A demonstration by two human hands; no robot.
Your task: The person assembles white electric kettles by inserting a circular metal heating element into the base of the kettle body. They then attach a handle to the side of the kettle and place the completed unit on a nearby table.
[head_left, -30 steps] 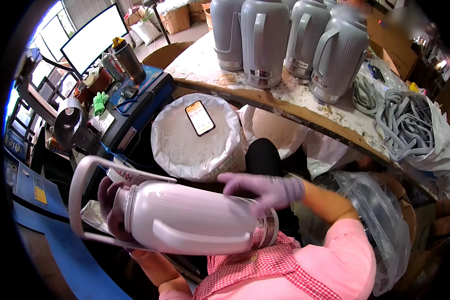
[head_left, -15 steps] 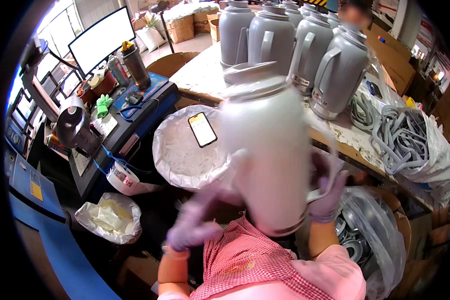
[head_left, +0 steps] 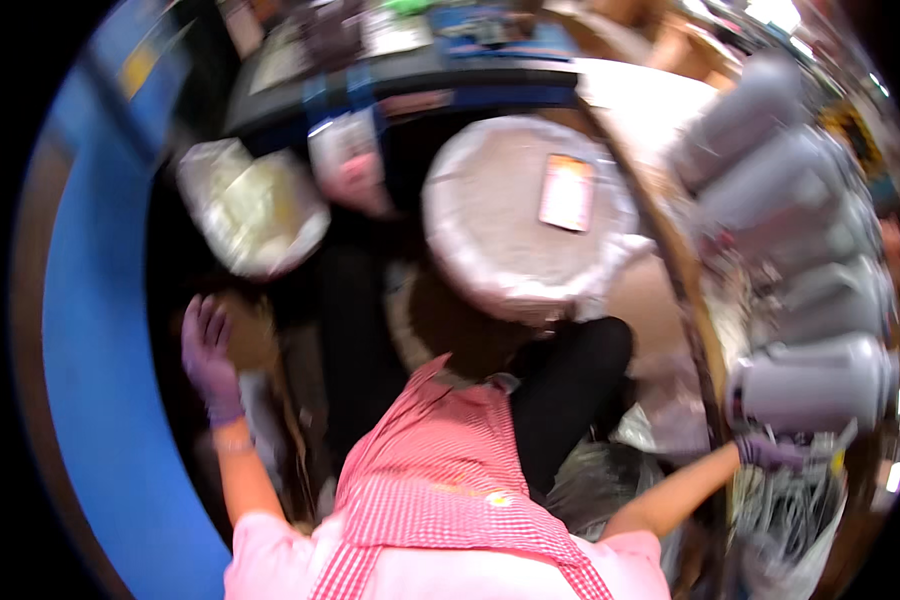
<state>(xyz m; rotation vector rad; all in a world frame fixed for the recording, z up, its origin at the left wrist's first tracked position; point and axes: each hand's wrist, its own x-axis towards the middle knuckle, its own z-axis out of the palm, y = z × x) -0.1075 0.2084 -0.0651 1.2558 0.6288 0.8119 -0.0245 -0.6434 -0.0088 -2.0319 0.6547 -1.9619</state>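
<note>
At the right edge of the table stands a grey thermos jug (head_left: pixel 815 385), nearest of a row of similar jugs. My right hand (head_left: pixel 770 452), in a purple glove, is stretched out to its handle side; its fingers look closed around the handle, though the picture is blurred there. My left hand (head_left: pixel 208 360), also gloved in purple, is held out at the left with its fingers stretched and nothing in them. It is below a white bag-lined bin (head_left: pixel 305 240) holding pale yellowish material.
A large white-lined tub (head_left: pixel 445 235) stands ahead, with a phone (head_left: pixel 567 192) lying on its contents. Grey handle-like strips (head_left: pixel 795 510) fill a bag at the right. A blue machine panel (head_left: pixel 100 350) runs along my left. A dark desk (head_left: pixel 410 85) is at the back.
My view has swung left. The thermos jug that was in front of me is now at the table on the right. My left hand has left it and moved far left.
</note>
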